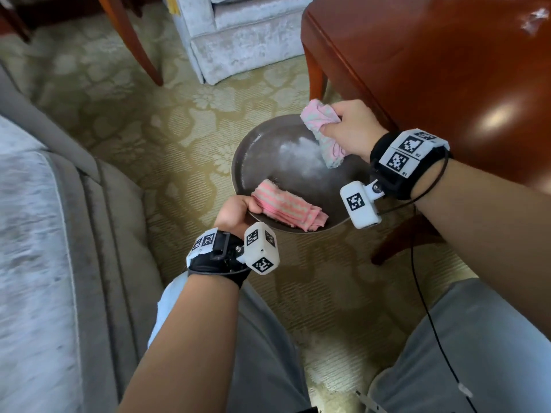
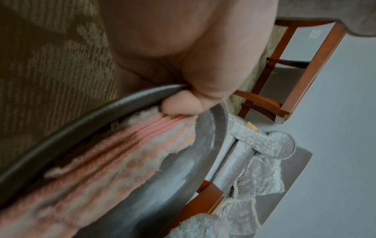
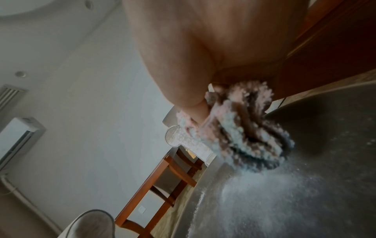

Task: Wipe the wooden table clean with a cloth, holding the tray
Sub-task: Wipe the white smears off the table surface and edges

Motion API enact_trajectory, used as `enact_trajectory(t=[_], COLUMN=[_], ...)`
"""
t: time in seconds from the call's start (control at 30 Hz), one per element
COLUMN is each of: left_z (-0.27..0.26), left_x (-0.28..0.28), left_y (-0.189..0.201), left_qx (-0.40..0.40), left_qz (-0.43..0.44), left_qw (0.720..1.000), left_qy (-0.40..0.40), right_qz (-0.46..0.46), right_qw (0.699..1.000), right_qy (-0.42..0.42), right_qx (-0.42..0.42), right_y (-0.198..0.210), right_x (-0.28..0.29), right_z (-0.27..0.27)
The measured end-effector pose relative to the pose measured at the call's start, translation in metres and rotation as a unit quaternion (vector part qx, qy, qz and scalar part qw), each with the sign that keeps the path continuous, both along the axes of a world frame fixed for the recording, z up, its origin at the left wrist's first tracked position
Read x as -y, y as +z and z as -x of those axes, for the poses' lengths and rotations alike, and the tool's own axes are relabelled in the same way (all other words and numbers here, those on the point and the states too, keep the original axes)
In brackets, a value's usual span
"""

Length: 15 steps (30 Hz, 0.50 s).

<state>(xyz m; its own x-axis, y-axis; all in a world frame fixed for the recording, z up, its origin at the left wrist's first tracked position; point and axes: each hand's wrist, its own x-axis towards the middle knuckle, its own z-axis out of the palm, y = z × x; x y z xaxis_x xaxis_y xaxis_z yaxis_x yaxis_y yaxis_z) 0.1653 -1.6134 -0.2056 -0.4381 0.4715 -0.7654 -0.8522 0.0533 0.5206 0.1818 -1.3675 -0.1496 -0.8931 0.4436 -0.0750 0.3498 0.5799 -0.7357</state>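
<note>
A round dark grey tray hangs over the carpet beside the table's left edge. My left hand grips its near rim, the thumb pressing a folded pink striped cloth against the tray. My right hand grips a bunched pink cloth over the tray's far side, next to the glossy wooden table. White powder lies in the tray under that cloth. More white powder sits on the tabletop at the far right.
A pale velvet armchair stands behind the tray, and a grey sofa runs along the left. A wooden chair leg rises at the back left. My knees in grey trousers are below, and a black cable hangs from my right wrist.
</note>
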Motion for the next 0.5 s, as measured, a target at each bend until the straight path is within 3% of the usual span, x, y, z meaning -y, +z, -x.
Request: enact_trajectory(t=[0.23, 0.5], left_z=[0.004, 0.014], left_x=[0.032, 0.049], left_y=[0.085, 0.245], left_qx=[0.065, 0.106], left_qz=[-0.023, -0.020], left_qw=[0.995, 0.988], left_qy=[0.073, 0.107], right_qz=[0.020, 0.081], right_qw=[0.999, 0.996], right_qy=[0.032, 0.027], right_qx=[0.035, 0.041], right_y=[0.073, 0.224], right_x=[0.036, 0.062], right_z=[0.023, 0.033])
